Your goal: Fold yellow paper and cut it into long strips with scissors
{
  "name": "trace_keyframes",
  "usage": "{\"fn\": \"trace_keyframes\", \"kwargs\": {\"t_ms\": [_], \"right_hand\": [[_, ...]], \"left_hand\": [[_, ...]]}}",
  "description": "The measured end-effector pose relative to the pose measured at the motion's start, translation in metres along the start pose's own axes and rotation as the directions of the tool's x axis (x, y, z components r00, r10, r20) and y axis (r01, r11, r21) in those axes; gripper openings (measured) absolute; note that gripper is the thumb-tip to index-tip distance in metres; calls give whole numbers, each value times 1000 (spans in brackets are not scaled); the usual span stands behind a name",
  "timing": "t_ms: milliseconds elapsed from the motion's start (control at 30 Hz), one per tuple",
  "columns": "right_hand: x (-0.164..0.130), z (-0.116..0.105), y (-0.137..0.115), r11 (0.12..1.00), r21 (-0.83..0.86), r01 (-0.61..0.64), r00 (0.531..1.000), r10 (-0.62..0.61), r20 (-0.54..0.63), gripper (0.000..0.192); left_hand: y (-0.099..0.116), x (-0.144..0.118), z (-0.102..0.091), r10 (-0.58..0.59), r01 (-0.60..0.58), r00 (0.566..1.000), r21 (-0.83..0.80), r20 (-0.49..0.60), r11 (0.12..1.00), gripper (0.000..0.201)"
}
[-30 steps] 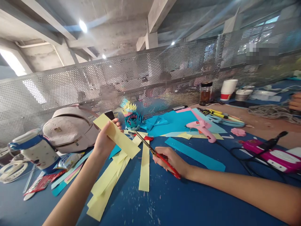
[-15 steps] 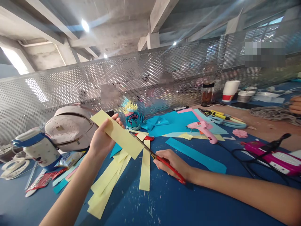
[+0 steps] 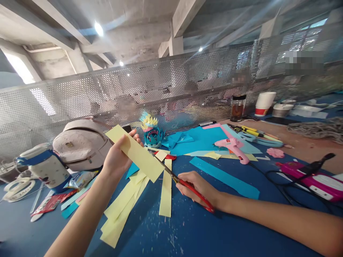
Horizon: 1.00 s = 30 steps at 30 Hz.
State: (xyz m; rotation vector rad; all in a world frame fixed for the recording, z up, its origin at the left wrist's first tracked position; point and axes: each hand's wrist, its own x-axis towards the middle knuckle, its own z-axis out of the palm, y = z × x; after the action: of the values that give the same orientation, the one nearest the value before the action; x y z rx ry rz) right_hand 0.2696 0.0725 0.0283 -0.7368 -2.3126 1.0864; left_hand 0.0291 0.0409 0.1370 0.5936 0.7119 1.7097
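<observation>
Yellow paper strip [image 3: 135,153] in left hand [image 3: 118,159], red scissors [image 3: 184,184] in right hand [image 3: 199,185]

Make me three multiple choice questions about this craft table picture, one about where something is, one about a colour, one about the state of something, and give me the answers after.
1. Where does the pink glue gun lie?
A. On the blue and yellow paper sheets right of the paper flower
B. Inside the backpack
C. In the left hand

2. What colour is the paper strip that the left hand holds up?
A. Pink
B. Pale yellow
C. Blue

3. How are the red-handled scissors held?
A. Lying untouched on the table
B. Gripped by the right hand, blades pointing at the strip
C. Hanging from the mesh fence

Answers: 1 A, it rests on the sheets beside the paper flower. 2 B, the strip is pale yellow. 3 B, the right hand's fingers are on the red handles.
</observation>
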Motion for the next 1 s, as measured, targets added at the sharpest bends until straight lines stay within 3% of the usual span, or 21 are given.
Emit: {"fn": "trace_keyframes", "kwargs": {"t_ms": [1000], "right_hand": [[-1,2,4,999,11,33,999,-33,-19,39]], "left_hand": [[-4,1,0,-9,10,1000,-36,9,999,31]]}}
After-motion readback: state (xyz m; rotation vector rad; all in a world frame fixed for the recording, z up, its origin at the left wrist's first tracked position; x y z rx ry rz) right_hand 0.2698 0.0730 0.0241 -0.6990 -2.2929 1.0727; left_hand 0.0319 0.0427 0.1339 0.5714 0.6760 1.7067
